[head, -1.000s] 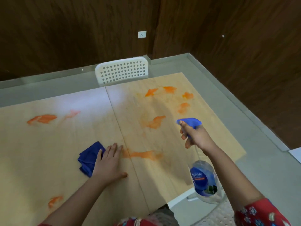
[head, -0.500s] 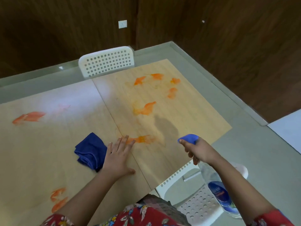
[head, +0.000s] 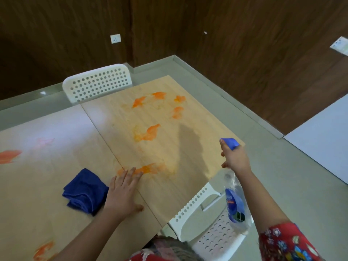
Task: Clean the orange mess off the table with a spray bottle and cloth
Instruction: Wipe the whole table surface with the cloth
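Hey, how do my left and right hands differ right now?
The left hand lies flat on the table, fingers straight, beside the blue cloth; the right hand is raised near the table's edge, gripping the spray bottle. The left hand's fingertips reach an orange smear; the right hand touches none. Both are bare.

The left hand point(head: 122, 194) lies flat on the wooden table point(head: 47, 176), fingertips touching an orange smear point(head: 146, 169). The blue cloth point(head: 84, 193) sits just beside the hand at its nine o'clock. At three o'clock, the right hand point(head: 235, 159) grips the spray bottle point(head: 234, 204) past the table's edge. Further orange smears point(head: 150, 132) lie toward twelve.
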